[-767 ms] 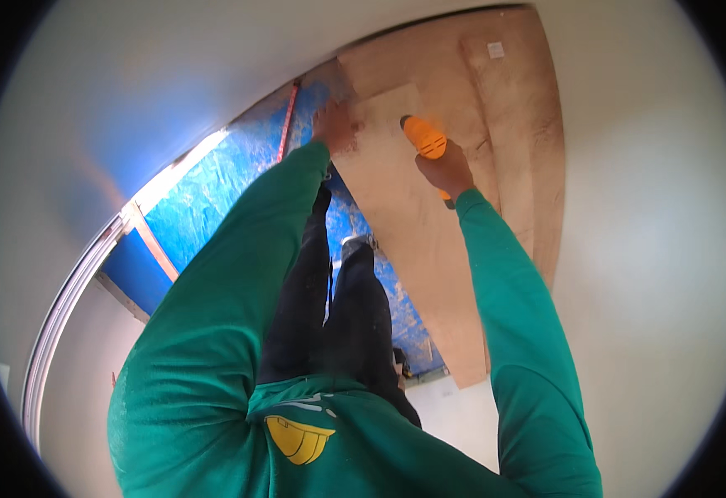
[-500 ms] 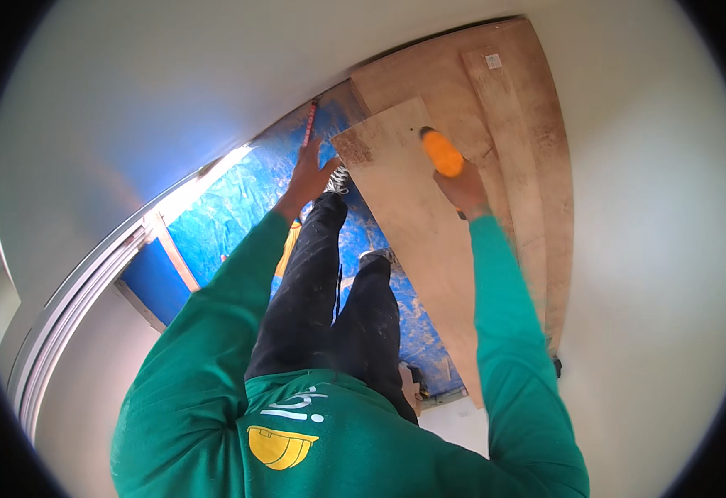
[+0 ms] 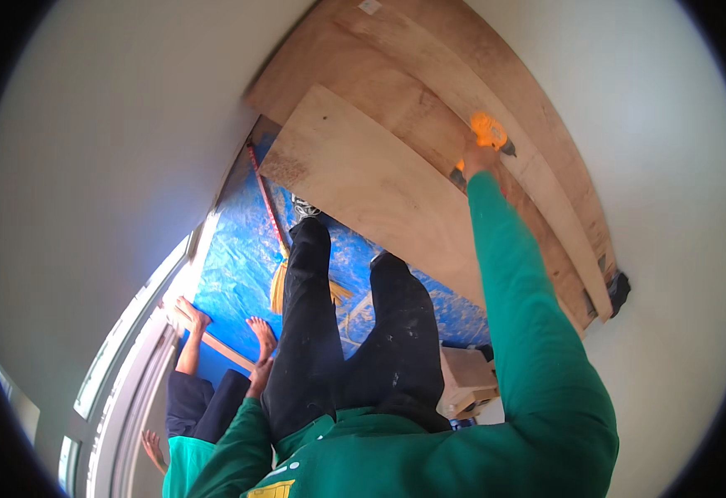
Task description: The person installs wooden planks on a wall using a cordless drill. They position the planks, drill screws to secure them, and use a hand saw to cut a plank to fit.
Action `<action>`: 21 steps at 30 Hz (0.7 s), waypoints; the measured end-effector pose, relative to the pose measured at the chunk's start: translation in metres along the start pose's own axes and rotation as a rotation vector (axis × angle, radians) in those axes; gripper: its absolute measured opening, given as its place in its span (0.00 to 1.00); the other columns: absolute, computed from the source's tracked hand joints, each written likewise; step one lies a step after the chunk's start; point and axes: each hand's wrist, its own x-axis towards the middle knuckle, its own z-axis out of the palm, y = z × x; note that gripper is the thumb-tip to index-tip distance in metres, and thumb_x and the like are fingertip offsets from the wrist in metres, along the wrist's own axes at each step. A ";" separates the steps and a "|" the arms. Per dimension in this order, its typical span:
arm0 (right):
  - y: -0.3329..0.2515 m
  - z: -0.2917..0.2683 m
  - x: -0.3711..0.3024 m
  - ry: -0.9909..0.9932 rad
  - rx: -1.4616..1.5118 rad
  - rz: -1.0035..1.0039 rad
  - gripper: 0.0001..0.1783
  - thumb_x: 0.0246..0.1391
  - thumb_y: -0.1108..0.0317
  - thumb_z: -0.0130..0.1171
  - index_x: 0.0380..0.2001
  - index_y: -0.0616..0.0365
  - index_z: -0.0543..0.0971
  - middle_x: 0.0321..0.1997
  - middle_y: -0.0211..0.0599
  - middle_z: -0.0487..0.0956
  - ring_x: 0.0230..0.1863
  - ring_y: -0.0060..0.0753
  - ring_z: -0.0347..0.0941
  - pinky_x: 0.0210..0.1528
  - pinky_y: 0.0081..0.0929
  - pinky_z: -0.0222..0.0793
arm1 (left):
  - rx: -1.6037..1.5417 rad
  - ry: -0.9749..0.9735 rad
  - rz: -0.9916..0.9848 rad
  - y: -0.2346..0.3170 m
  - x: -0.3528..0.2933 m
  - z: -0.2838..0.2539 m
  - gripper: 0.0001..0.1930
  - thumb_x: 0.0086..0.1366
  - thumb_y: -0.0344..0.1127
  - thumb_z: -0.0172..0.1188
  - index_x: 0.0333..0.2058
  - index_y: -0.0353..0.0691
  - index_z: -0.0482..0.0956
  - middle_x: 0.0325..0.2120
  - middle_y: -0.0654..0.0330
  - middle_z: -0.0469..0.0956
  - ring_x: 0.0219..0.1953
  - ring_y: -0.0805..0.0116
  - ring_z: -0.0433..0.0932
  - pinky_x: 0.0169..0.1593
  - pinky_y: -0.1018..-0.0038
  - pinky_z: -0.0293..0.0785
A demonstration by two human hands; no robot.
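We have our right hand (image 3: 477, 158) clenched around the orange power tool (image 3: 489, 131), far right, pressed at the leaning plywood boards (image 3: 379, 178). Our left hand (image 3: 256, 378) hangs low by the leg; whether it grips anything we cannot tell. Steadying the front board likely comes next.

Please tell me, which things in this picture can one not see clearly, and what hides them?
- Right hand, head view: its fingers are hidden behind the orange tool.
- Orange tool: too small to tell its kind.
- Left hand: partly hidden by the black trousers.
- Light wooden block: half covered by the green sleeve.
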 end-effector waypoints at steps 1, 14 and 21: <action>0.005 0.006 0.009 0.043 0.185 0.036 0.29 0.64 0.53 0.69 0.57 0.68 0.83 0.54 0.52 0.88 0.51 0.44 0.87 0.49 0.39 0.81 | 0.042 0.002 -0.006 -0.001 0.002 0.002 0.29 0.77 0.54 0.64 0.63 0.36 0.77 0.45 0.56 0.84 0.41 0.59 0.84 0.44 0.59 0.79; 0.342 -0.132 -0.192 -0.442 0.136 -0.283 0.48 0.69 0.65 0.67 0.81 0.71 0.53 0.84 0.62 0.61 0.83 0.55 0.61 0.84 0.47 0.56 | -0.309 0.166 0.155 0.312 0.061 0.012 0.38 0.74 0.54 0.69 0.71 0.33 0.73 0.53 0.42 0.88 0.54 0.54 0.88 0.58 0.61 0.83; 0.521 -0.284 -0.377 -0.407 -0.273 0.247 0.35 0.73 0.59 0.61 0.75 0.67 0.69 0.76 0.62 0.70 0.75 0.58 0.68 0.76 0.51 0.64 | 0.004 0.024 0.486 0.438 0.062 0.020 0.33 0.75 0.51 0.68 0.68 0.32 0.76 0.52 0.46 0.86 0.48 0.60 0.88 0.47 0.61 0.85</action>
